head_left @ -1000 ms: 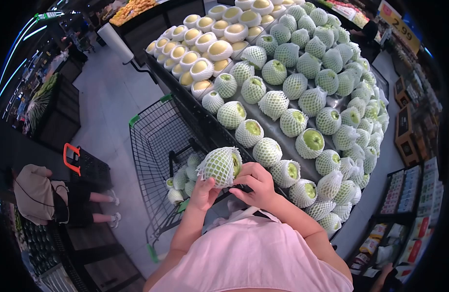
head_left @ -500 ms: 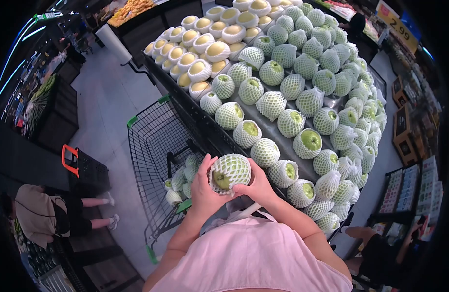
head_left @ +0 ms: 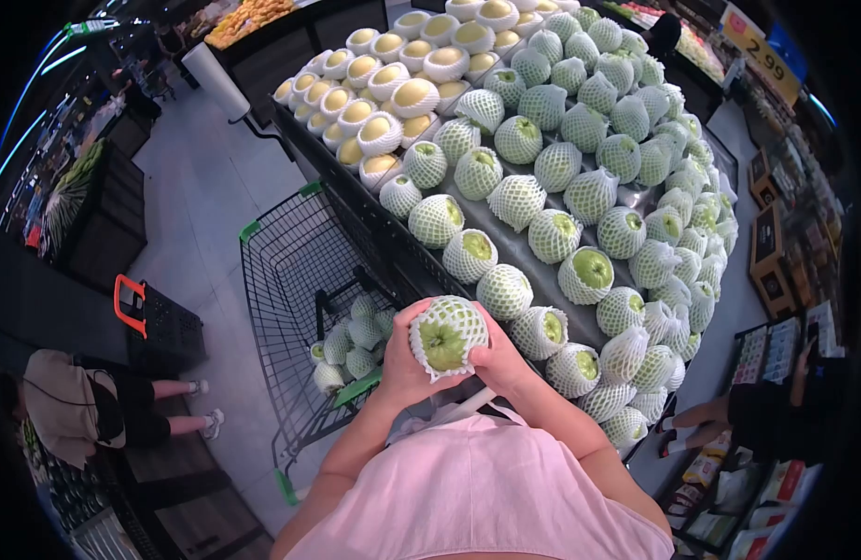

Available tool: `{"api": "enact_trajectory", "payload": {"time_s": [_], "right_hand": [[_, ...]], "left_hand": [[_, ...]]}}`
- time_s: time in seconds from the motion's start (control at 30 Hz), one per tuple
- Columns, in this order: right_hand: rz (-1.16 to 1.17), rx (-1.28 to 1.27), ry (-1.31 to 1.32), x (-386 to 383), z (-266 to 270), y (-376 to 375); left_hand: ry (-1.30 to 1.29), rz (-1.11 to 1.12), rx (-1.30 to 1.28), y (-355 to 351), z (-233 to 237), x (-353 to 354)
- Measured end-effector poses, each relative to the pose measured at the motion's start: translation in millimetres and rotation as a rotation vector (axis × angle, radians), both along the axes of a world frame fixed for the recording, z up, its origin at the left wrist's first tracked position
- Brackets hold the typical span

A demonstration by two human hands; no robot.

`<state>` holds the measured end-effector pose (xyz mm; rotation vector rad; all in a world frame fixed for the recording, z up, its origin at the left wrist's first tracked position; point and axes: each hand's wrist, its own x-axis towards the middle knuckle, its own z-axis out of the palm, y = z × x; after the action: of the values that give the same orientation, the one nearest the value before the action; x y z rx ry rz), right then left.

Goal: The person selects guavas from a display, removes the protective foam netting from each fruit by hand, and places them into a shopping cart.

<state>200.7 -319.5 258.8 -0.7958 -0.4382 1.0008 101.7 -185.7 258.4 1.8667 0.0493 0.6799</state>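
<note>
Green round fruit in a white foam net sleeve [head_left: 446,336] sits between both hands, held close in front of the pink top, above the gap between the black wire shopping cart [head_left: 262,245] and the front edge of the sloped grey display stand [head_left: 528,254]. The left hand [head_left: 399,371] cups it from the side and below with the fingers curled round the net. The right hand [head_left: 501,360] closes on the other side with its thumb laid on the foam. So both hands are clamped on this one fruit.

The sleeve is open on the near face, where bare green skin shows. Foam of this kind probably slides on smooth skin, so a grip that holds only the net could let the fruit slip out. A drop from this spot could end on the grey floor [head_left: 216,196], or on the pile of netted green fruits in the cart [head_left: 351,338], and bruise either one. Hard thumb pressure could also mark the flesh.

The right forearm lies just beside the front row of netted green fruits on the stand [head_left: 575,369]. A careless swing of that elbow could nudge one loose, and the slope would likely carry it off the edge.
</note>
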Motion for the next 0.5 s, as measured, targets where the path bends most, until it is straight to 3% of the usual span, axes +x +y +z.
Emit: {"api": "enact_trajectory", "payload": {"time_s": [0.03,0.13,0.23,0.3,0.33,0.4,0.5], "right_hand": [[-0.008,0.008,-0.03,0,0,0],[-0.008,0.059,0.247,-2,14,-1],[0.032,-0.05,0.048,7,15,-7],[-0.167,-0.216,-0.379,2,24,-8],[-0.289,-0.292,-0.652,0,27,-8],[-0.58,-0.364,-1.196,-2,31,-4],[-0.752,-0.199,-1.503,-1,31,2]], "left_hand": [[-0.026,0.002,-0.098,-1,-7,1],[-0.065,-0.054,-0.477,-3,-20,0],[-0.09,-0.205,-0.985,0,-18,-4],[-0.21,-0.272,-1.265,4,-22,-1],[-0.131,-0.228,-1.184,6,-27,-3],[-0.134,-0.242,-1.326,3,-26,-3],[-0.144,-0.32,-1.477,1,-21,1]]}}
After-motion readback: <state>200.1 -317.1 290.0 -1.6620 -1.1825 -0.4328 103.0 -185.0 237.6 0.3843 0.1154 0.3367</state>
